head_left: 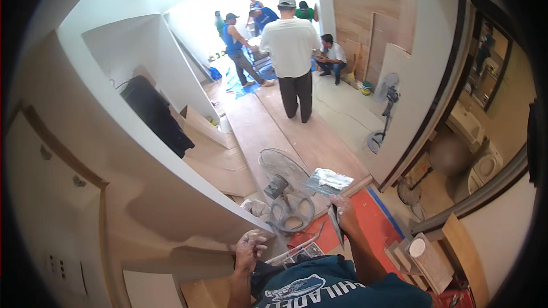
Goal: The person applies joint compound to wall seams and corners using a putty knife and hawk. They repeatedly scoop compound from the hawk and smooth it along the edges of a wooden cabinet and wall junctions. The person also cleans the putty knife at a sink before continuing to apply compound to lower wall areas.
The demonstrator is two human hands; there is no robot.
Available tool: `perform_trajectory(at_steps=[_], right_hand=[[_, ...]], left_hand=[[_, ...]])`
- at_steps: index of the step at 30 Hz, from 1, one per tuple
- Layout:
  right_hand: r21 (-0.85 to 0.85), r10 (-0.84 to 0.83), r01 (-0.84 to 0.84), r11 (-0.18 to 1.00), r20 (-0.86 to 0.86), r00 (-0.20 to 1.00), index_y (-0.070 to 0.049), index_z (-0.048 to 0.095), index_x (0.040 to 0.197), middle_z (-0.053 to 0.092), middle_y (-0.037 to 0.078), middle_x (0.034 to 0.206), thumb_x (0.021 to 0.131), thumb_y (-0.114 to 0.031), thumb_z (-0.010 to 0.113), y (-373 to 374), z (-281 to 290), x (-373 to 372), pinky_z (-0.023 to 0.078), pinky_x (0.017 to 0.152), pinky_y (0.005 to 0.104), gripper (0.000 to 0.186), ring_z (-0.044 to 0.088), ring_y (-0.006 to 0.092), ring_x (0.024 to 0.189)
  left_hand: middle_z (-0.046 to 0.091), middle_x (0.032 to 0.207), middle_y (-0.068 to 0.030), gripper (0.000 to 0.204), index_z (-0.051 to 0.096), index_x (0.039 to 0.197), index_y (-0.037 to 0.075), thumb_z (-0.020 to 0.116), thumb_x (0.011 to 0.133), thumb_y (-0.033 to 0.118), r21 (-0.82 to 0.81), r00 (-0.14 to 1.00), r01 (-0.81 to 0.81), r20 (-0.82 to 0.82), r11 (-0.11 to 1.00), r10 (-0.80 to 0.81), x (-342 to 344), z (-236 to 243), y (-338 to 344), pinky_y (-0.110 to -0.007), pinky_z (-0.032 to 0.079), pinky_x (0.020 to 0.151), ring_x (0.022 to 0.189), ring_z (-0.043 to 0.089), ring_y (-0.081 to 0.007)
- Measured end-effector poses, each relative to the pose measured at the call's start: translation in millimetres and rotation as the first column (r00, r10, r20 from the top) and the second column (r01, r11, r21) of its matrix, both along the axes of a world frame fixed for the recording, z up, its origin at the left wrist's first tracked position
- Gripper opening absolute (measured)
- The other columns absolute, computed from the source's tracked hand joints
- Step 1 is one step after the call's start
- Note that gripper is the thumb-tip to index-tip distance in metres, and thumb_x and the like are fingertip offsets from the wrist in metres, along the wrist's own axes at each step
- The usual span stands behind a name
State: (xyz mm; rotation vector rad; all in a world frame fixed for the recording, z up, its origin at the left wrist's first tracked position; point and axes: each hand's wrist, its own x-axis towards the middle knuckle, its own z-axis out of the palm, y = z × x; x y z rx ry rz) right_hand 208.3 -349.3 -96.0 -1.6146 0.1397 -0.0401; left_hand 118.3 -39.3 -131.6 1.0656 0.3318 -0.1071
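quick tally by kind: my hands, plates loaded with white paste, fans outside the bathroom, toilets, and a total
Your hands: 2 (left hand, right hand)
Paste-loaded plate: 1, at the right hand
Fans: 2 (near fan, fan by the wall)
Toilet: 1
Total: 6

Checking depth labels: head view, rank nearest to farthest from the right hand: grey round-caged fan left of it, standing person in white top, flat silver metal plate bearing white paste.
From the right hand:
1. Flat silver metal plate: held in it.
2. Grey round-caged fan: ahead, left.
3. Standing person in white top: beyond the fan.
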Motion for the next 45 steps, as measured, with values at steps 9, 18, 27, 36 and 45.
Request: perform_trajectory(at_steps=[9,18,27,36,45], right_hand=[[0.072,-0.014,0.010,0.997,0.061,0.998,-0.009,0.059,0.072,0.050,-0.002,0.055,0.096,-0.032,0.053,-3,-22,10,0.031,0.044,0.0227,0.034,0.042,0.0061,0.045],[0.125,0.043,-0.047,0.991,0.032,0.999,-0.008,0.059,0.072,0.050,-0.002,0.056,0.097,-0.032,0.052,-1,-16,10,0.030,0.044,0.0227,0.036,0.041,0.0058,0.045],[0.146,0.036,-0.038,0.989,0.018,0.999,-0.007,0.059,0.071,0.048,-0.003,0.056,0.097,-0.031,0.053,1,2,4,0.031,0.046,0.0236,0.036,0.041,0.0059,0.047],[0.132,0.054,-0.053,0.990,-0.006,0.998,-0.006,0.060,0.071,0.049,-0.003,0.059,0.097,-0.030,0.054,5,23,-2,0.032,0.051,0.0234,0.035,0.042,0.0056,0.052],[0.123,0.058,-0.059,0.991,0.015,0.998,-0.007,0.059,0.072,0.050,-0.003,0.060,0.096,-0.029,0.056,-4,14,3,0.032,0.049,0.0243,0.033,0.043,0.0065,0.051]], left_hand=[[0.069,0.089,-0.0125,0.027,0.061,0.106,-0.002,0.058,0.096,0.023,0.147,0.994,0.041,0.090,0.988,-0.055,-2,-1,5,-0.020,0.043,0.046,0.062,0.064,-0.0135],[0.068,0.085,-0.0134,0.028,0.061,0.108,-0.005,0.058,0.096,0.020,0.203,0.991,0.021,0.124,0.979,-0.047,-6,27,-13,-0.024,0.053,0.055,0.061,0.063,-0.0150],[0.049,0.054,-0.0006,0.034,0.057,0.074,0.004,0.058,0.097,0.029,0.398,0.994,-0.054,0.111,0.916,0.011,-2,51,-23,-0.021,0.036,0.038,0.042,0.045,-0.0072],[0.061,0.068,-0.0061,0.025,0.065,0.092,-0.002,0.057,0.097,0.021,0.441,0.989,-0.034,0.143,0.897,-0.033,-1,25,-16,-0.022,0.048,0.050,0.058,0.059,-0.0112],[0.048,0.133,-0.0218,0.052,0.029,0.138,-0.005,0.053,0.093,0.003,0.376,0.971,-0.199,0.202,0.905,0.130,50,27,-3,-0.032,0.061,0.072,0.107,0.062,-0.0273]])
